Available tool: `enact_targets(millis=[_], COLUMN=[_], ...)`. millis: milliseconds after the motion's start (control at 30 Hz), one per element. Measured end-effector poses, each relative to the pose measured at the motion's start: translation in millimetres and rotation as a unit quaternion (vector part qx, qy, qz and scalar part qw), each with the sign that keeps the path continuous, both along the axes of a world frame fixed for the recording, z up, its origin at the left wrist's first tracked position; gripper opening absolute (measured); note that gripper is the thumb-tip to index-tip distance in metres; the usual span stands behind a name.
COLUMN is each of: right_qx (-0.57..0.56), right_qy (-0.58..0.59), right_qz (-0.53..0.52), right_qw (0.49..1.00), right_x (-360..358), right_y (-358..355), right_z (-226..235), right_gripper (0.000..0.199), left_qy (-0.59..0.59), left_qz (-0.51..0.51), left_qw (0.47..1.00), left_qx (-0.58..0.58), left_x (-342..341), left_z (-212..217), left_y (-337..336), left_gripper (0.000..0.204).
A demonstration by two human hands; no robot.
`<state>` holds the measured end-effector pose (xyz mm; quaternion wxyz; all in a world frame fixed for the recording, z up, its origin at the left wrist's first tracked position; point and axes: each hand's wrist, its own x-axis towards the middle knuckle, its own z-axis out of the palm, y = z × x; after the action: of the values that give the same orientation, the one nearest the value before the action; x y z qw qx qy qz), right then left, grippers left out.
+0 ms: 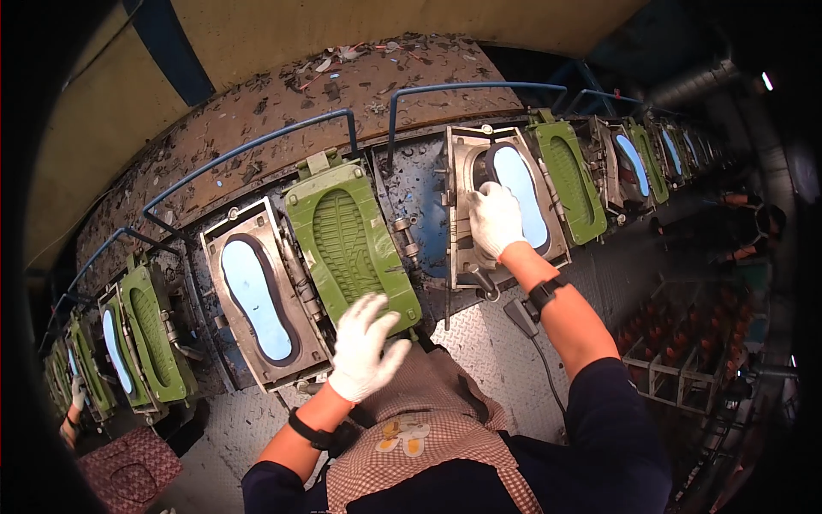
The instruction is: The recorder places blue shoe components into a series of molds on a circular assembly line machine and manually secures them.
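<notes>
Hands apart: the right hand [497,221] curls at the left edge of the blue-topped sole [524,195], upper right of centre, grip unclear; the left hand [364,349], fingers spread, overlaps the lower edge of the green mould lid [344,244]. Tread-plate floor [479,338] shows between.

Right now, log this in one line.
Right hand: curled at blue sole's edge | left hand: open, near green mold | second blue sole: in metal mold

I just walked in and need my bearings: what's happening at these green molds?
A person's gloved right hand is at the dark edge of a blue-topped shoe sole in an open metal mold; whether it grips is unclear. The gloved left hand is open, seemingly empty, by the lower end of a green mold lid. Another blue-topped sole lies beside that lid.
</notes>
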<state>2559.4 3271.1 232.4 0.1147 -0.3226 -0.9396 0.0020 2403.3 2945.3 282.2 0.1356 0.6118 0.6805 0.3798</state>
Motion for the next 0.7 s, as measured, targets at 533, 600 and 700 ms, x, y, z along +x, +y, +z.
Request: enact_targets(millis=[533,600,700], right_qx=[-0.132,-0.159,-0.18], right_qy=[-0.007,0.016,0.006], right_qz=[0.051,0.036,0.029], right_qw=[0.99,0.987,0.983], right_x=[36,42,47], right_y=[102,107,115], right_z=[-37,-35,-32], right_gripper=[0.024,0.027,0.029], left_qy=[-0.239,-0.264,-0.318], left_qz=[0.307,0.331,0.343], left_qw=[0.9,0.876,0.844], left_qx=[-0.197,-0.23,-0.263], left_x=[146,154,182], left_z=[-92,-84,-78], left_y=[181,181,198], left_gripper=[0.081,0.083,0.087])
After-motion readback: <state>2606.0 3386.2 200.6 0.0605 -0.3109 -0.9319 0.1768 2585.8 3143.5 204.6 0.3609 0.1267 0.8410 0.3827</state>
